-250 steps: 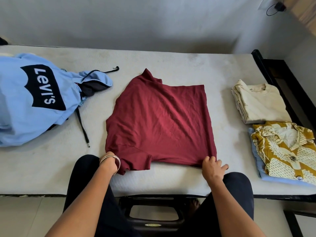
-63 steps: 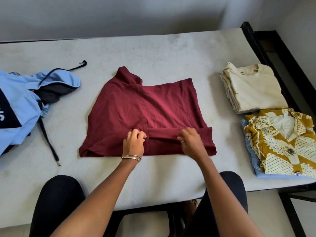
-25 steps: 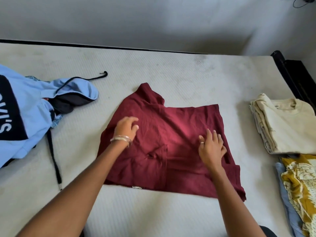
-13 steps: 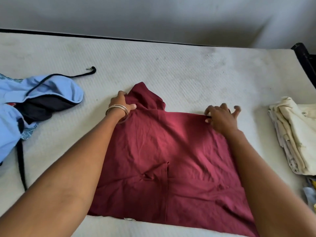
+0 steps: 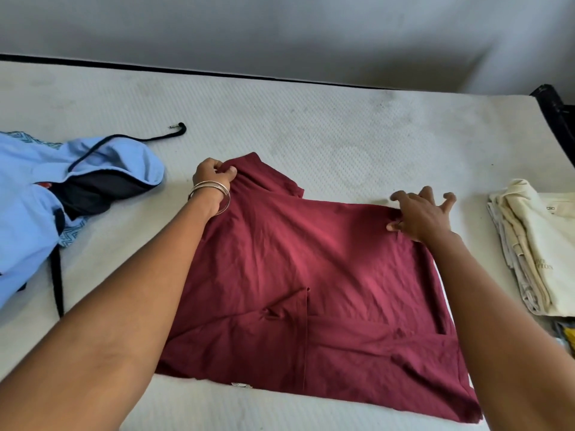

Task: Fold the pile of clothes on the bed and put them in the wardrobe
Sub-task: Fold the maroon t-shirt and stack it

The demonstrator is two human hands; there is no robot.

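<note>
Writing: on the folded cream shirt (image 5: 541, 244) at the right edge there are small dark letters, too small to read; the red shirt (image 5: 311, 275) shows no print.
Direction: the red shirt lies flat, its long side runs from left to right, and a folded sleeve part points to the far left corner.
Look: dark red, soft, with creases; a sleeve is folded in near the front edge.
Place: middle of the bed (image 5: 311, 126), between the blue hoodie (image 5: 46, 188) on the left and the cream shirt.
Left hand (image 5: 213, 175): pinches the far left corner of the red shirt; bangles on the wrist.
Right hand (image 5: 420, 216): thumb and forefinger pinch the far right edge, the other fingers spread.
</note>
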